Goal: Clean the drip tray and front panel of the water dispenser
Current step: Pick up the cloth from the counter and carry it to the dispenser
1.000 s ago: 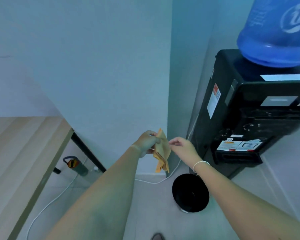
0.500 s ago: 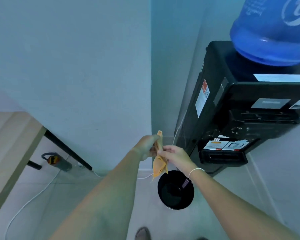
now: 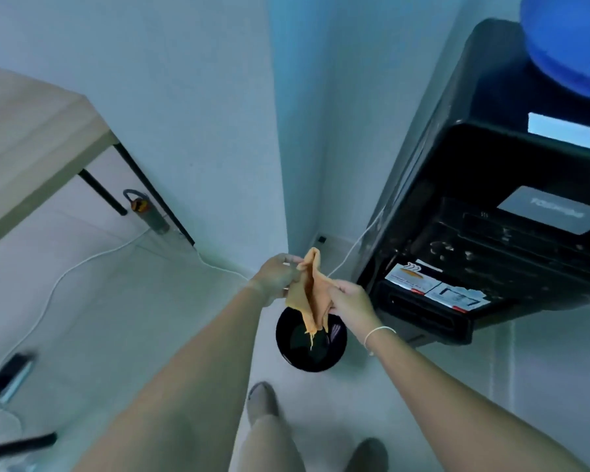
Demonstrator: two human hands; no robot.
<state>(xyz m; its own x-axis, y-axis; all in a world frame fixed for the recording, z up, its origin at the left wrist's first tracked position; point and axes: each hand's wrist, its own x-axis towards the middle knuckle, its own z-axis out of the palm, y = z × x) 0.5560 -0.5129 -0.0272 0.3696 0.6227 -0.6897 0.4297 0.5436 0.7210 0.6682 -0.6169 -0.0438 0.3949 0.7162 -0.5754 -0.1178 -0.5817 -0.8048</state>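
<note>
An orange cloth (image 3: 310,294) hangs between both hands in front of me. My left hand (image 3: 277,276) pinches its upper left edge and my right hand (image 3: 348,299) grips its right side. The black water dispenser (image 3: 491,212) stands at the right, with a blue bottle (image 3: 569,42) on top. Its front panel (image 3: 511,233) carries the taps, and below them the drip tray (image 3: 423,310) juts out under two stickers. Both hands are left of the drip tray, apart from it.
A round black bin (image 3: 312,349) stands on the floor under the cloth. A wooden table (image 3: 31,148) with black legs is at the left, a grey flask (image 3: 147,212) and a white cable (image 3: 82,267) beneath it. My feet (image 3: 263,400) show at the bottom.
The view has tilted down and closer to the dispenser. My right hand has moved from pinching the cloth's edge to gripping lower on its side, spreading the cloth.
</note>
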